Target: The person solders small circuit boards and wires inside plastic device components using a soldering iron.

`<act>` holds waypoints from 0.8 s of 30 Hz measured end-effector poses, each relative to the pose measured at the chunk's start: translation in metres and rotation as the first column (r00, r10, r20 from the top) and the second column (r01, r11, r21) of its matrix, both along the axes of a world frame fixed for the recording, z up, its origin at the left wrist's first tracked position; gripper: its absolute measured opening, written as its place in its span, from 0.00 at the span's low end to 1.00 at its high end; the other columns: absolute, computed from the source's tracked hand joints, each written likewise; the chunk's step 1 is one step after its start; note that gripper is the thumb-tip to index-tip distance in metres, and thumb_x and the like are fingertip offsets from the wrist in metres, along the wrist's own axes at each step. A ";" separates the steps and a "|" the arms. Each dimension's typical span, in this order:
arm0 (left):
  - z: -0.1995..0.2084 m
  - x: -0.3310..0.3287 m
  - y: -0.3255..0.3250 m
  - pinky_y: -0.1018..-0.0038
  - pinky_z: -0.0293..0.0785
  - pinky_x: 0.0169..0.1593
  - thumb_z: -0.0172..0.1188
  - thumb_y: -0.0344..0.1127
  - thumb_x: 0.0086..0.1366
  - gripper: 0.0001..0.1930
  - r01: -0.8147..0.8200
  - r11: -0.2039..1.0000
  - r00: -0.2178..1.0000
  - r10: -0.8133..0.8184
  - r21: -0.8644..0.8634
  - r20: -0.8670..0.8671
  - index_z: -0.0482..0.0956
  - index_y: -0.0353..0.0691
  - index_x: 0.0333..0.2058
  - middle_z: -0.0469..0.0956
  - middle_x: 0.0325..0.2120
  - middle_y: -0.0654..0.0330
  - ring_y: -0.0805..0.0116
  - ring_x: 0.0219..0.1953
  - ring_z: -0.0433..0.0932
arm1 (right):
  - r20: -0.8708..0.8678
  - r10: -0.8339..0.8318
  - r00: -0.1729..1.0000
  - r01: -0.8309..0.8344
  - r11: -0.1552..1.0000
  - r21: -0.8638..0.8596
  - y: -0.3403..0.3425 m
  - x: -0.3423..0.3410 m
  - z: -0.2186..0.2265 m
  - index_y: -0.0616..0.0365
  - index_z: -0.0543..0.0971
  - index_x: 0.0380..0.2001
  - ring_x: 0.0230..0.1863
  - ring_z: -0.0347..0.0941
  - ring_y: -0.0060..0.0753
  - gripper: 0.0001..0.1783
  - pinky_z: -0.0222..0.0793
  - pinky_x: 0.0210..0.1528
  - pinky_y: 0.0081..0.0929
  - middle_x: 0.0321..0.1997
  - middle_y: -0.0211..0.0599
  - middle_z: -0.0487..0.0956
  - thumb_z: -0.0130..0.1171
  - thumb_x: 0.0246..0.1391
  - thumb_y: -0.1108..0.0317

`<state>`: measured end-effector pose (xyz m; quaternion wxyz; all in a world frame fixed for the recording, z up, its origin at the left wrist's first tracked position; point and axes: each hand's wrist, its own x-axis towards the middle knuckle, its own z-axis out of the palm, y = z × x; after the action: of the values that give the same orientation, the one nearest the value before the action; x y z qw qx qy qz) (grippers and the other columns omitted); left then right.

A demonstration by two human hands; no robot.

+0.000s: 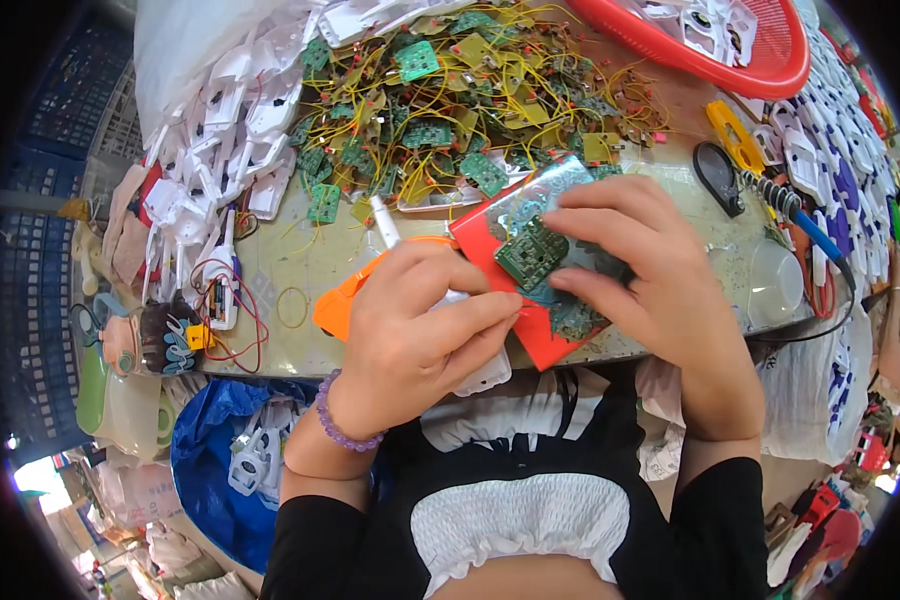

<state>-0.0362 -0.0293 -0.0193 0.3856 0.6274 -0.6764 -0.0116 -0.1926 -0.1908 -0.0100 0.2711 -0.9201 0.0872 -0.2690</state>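
Observation:
My right hand [645, 260] holds a green circuit board [532, 252] by its edge, between thumb and fingers, above a red box [550, 345] with a silvery patterned top. My left hand [405, 325] is closed in a pinch beside the board. A small reddish end shows at its fingertips, too small to name. Under that hand lies a white plastic casing [485, 375], mostly hidden, and a white tube-like tip [383, 222] sticks out above the knuckles. An orange plastic piece [338, 305] rests on the table by the wrist.
Circuit boards with yellow wires [430, 130] are heaped at the back. White casings [220, 150] pile up at left, near a brown-lidded bottle [155, 338]. On the right are a red basket [785, 75], a blue-handled soldering iron [815, 235], yellow cutters [732, 135] and a clear cup [775, 280].

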 end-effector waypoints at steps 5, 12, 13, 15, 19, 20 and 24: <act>0.002 -0.001 -0.005 0.66 0.75 0.46 0.66 0.27 0.45 0.10 0.079 0.997 0.984 -0.081 0.021 0.161 0.79 0.40 0.29 0.78 0.37 0.60 0.54 0.47 0.75 | -0.035 0.244 0.969 -0.240 0.967 0.082 -0.009 0.014 -0.008 0.56 0.75 0.44 0.49 0.71 0.42 0.20 0.60 0.57 0.42 0.43 0.38 0.78 0.59 0.43 0.76; -0.001 -0.013 0.005 0.66 0.74 0.46 0.66 0.26 0.44 0.11 -0.016 0.999 0.987 0.008 0.047 0.159 0.79 0.40 0.30 0.78 0.33 0.62 0.55 0.46 0.75 | -0.168 0.393 0.904 -0.356 0.910 0.210 -0.003 0.025 -0.007 0.54 0.68 0.56 0.58 0.69 0.42 0.32 0.46 0.67 0.50 0.54 0.37 0.74 0.54 0.44 0.81; -0.004 -0.015 0.006 0.66 0.74 0.46 0.66 0.26 0.44 0.11 -0.061 0.998 0.987 0.057 0.026 0.147 0.79 0.40 0.30 0.77 0.32 0.62 0.55 0.46 0.75 | -0.168 0.403 0.900 -0.365 0.905 0.217 -0.002 0.025 -0.007 0.54 0.68 0.56 0.58 0.69 0.42 0.32 0.46 0.67 0.50 0.54 0.37 0.74 0.54 0.44 0.81; -0.008 -0.014 0.008 0.66 0.75 0.45 0.66 0.25 0.44 0.11 -0.083 0.996 0.992 0.080 0.023 0.102 0.79 0.40 0.30 0.77 0.31 0.61 0.55 0.44 0.76 | -0.042 0.226 0.973 -0.226 0.974 -0.002 0.000 0.022 -0.001 0.55 0.68 0.57 0.57 0.69 0.43 0.32 0.46 0.67 0.48 0.54 0.37 0.74 0.55 0.44 0.80; -0.010 -0.013 0.007 0.66 0.76 0.43 0.65 0.22 0.43 0.11 -0.077 0.997 0.997 0.077 0.009 -0.006 0.80 0.40 0.28 0.78 0.30 0.61 0.55 0.42 0.78 | 0.423 -0.337 0.841 0.086 0.855 0.511 -0.002 -0.030 -0.021 0.61 0.71 0.48 0.49 0.71 0.32 0.19 0.63 0.53 0.33 0.46 0.41 0.76 0.56 0.51 0.79; -0.009 -0.013 0.006 0.67 0.76 0.43 0.65 0.21 0.42 0.10 -0.073 0.997 0.997 0.073 0.009 -0.024 0.80 0.40 0.27 0.78 0.29 0.61 0.55 0.42 0.79 | 0.499 -0.548 0.672 0.160 0.764 0.625 -0.009 -0.048 -0.035 0.63 0.71 0.45 0.41 0.73 0.24 0.14 0.70 0.43 0.24 0.41 0.38 0.77 0.54 0.54 0.79; -0.010 -0.013 0.005 0.67 0.76 0.43 0.65 0.21 0.42 0.10 -0.072 0.997 0.997 0.072 0.017 -0.012 0.80 0.40 0.27 0.78 0.28 0.61 0.56 0.41 0.79 | 0.525 -0.748 0.406 0.135 0.617 0.775 -0.053 -0.116 -0.070 0.64 0.71 0.39 0.28 0.68 0.15 0.08 0.59 0.26 0.15 0.37 0.39 0.78 0.55 0.55 0.77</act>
<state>-0.0495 -0.0240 -0.0289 0.3850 0.6545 -0.6507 -0.0071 -0.3088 -0.2437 -0.0800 0.4764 -0.4695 0.2943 -0.6826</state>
